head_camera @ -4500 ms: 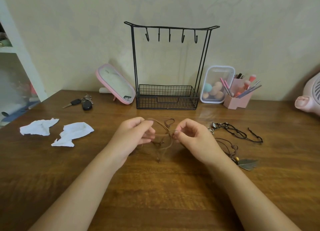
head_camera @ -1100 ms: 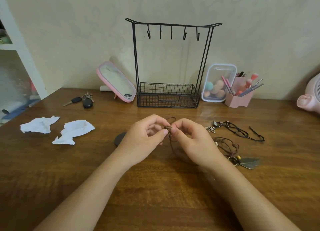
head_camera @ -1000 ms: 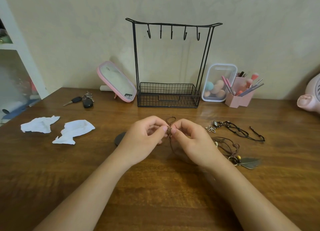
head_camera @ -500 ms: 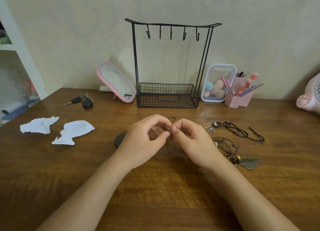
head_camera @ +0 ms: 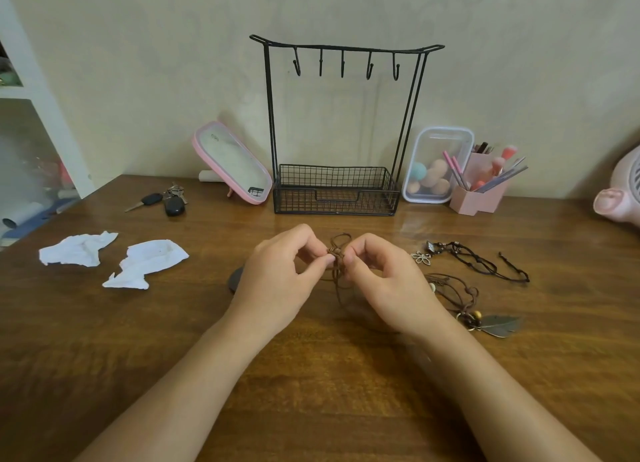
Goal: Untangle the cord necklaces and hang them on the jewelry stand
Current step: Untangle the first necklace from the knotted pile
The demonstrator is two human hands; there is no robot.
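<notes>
The jewelry stand [head_camera: 311, 203] is set at the rear centre of the table [head_camera: 311, 375], against the wall [head_camera: 138, 63]. The mirror [head_camera: 231, 161] and keys [head_camera: 169, 201] are placed to its left, the container [head_camera: 436, 165] and brush holder [head_camera: 479, 198] to its right. Two tissues [head_camera: 145, 260] are laid at the left, and two necklaces [head_camera: 474, 262] beside the right hand [head_camera: 388, 285]

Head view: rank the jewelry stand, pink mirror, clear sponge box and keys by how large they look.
1. jewelry stand, clearly the largest.
2-3. pink mirror and clear sponge box look about alike, so they are not ranked against each other.
4. keys, the smallest.
</notes>
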